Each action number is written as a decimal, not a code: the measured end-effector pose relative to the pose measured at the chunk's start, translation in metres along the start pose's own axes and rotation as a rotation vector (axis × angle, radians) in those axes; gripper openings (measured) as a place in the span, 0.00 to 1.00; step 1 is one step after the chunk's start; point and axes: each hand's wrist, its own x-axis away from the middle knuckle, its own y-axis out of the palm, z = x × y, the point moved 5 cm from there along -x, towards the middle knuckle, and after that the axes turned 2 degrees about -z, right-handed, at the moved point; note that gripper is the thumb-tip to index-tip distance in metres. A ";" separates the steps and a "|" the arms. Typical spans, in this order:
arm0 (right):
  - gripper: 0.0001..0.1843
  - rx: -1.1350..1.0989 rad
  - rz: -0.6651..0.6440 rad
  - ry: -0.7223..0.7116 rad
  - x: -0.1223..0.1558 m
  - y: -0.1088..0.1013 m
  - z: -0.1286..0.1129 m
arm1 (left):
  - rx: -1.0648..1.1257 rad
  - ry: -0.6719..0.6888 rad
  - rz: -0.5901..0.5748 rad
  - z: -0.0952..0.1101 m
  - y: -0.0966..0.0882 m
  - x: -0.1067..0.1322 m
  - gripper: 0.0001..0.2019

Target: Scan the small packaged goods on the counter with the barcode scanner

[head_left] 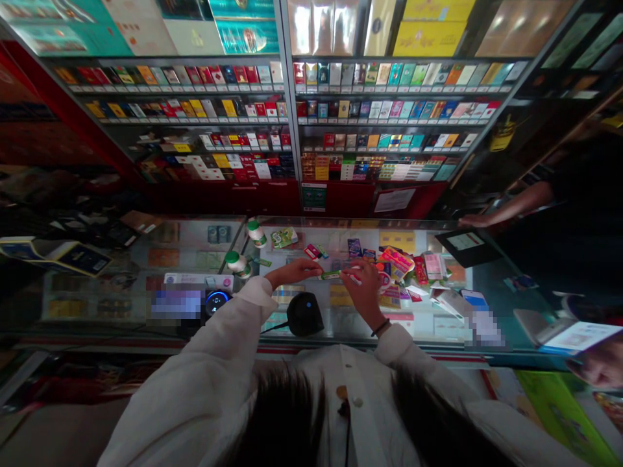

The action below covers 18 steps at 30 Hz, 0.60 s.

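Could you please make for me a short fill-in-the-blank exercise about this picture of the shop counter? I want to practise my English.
1. The person's left hand and right hand are over a ____ counter.
2. Near the left hand stand ____ white bottles with green caps.
3. The person wears a ____ shirt.
4. Another person's hand reaches in from the ____ side of the view.

Missing words: glass, two, white, right.
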 end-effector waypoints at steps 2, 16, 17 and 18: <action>0.12 0.001 0.033 -0.018 0.013 -0.002 0.000 | 0.053 -0.047 -0.057 -0.007 0.005 -0.002 0.23; 0.04 0.060 0.046 -0.087 0.059 -0.006 0.001 | 0.304 -0.208 -0.284 -0.005 0.013 -0.014 0.15; 0.04 0.065 0.033 -0.094 0.062 -0.005 0.002 | 0.327 -0.228 -0.289 -0.004 0.014 -0.015 0.14; 0.04 0.070 0.020 -0.101 0.065 -0.003 0.002 | 0.350 -0.242 -0.297 -0.003 0.015 -0.016 0.13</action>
